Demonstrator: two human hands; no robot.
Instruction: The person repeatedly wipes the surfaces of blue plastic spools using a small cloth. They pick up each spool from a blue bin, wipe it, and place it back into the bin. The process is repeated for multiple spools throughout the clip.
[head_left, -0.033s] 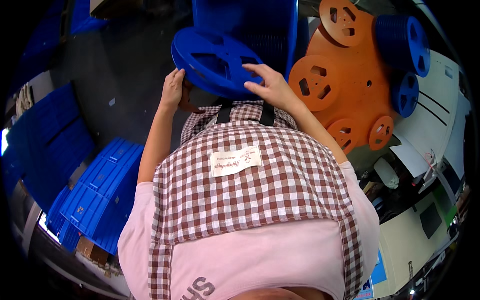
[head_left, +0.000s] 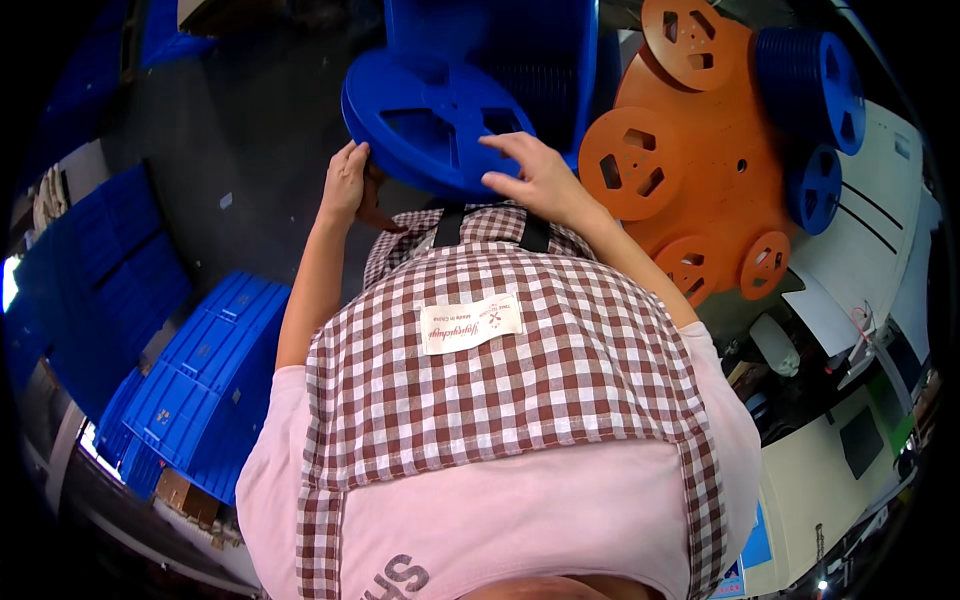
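A large blue plastic reel [head_left: 462, 112] with cut-out windows is held at a slant in front of my apron. My left hand [head_left: 345, 185] is closed on its left rim, with the fingertips at the edge and part of the hand hidden beneath. Over the reel's right part lies my right hand [head_left: 540, 178], its thumb and forefinger spread apart near a window; whether it presses on the reel I cannot tell. Just behind the reel stands a blue bin [head_left: 485, 28], with a row of ribbed blue edges [head_left: 530, 85] showing in its shade.
At right, a large round orange plate [head_left: 700, 170] carries smaller orange discs [head_left: 630, 165]. Stacked blue reels [head_left: 810, 85] and another blue reel [head_left: 815, 190] sit at its far side. Blue crates [head_left: 205, 370] stand at left on the dark floor [head_left: 240, 130].
The blue reel has turned and tilted slightly, so its windows sit differently. My right hand has shifted a little, and my left hand stays at the rim.
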